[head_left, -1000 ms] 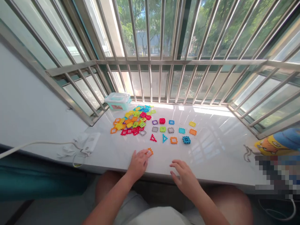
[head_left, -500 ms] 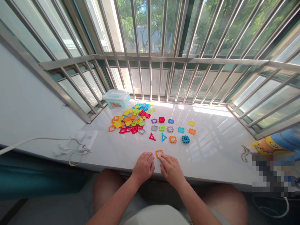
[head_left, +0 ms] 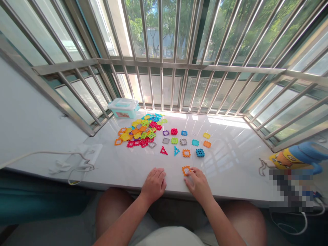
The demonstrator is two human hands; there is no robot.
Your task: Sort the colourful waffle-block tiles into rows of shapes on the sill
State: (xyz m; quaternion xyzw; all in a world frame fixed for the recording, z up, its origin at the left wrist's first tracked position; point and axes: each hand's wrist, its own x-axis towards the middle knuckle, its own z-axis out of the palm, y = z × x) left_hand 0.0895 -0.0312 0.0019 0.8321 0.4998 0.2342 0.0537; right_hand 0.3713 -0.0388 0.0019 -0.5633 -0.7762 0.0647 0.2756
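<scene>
My right hand (head_left: 198, 184) pinches an orange square building tile (head_left: 186, 171) with a white latticed middle, just above or on the white ledge. My left hand (head_left: 154, 183) rests on the ledge's front edge, fingers lying loosely down, with nothing visible in it. Beyond my hands are sorted pieces: a red triangle tile (head_left: 164, 150), a blue triangle tile (head_left: 176, 151), an orange tile (head_left: 186, 153) and a blue stack of tiles (head_left: 200, 153). Farther back lie a green tile (head_left: 174, 140), a turquoise tile (head_left: 195, 142) and several others.
A mixed heap of colourful tiles (head_left: 138, 133) lies left of the sorted ones. Behind it stands a turquoise box with a clear lid (head_left: 123, 108). Cables (head_left: 87, 163) lie at the left, a yellow and blue cup (head_left: 294, 155) at the right. Metal bars (head_left: 161, 85) line the back.
My right hand has moved right along the ledge, carrying the orange tile away from my left hand. My left hand stays near the same place. The view has shifted slightly.
</scene>
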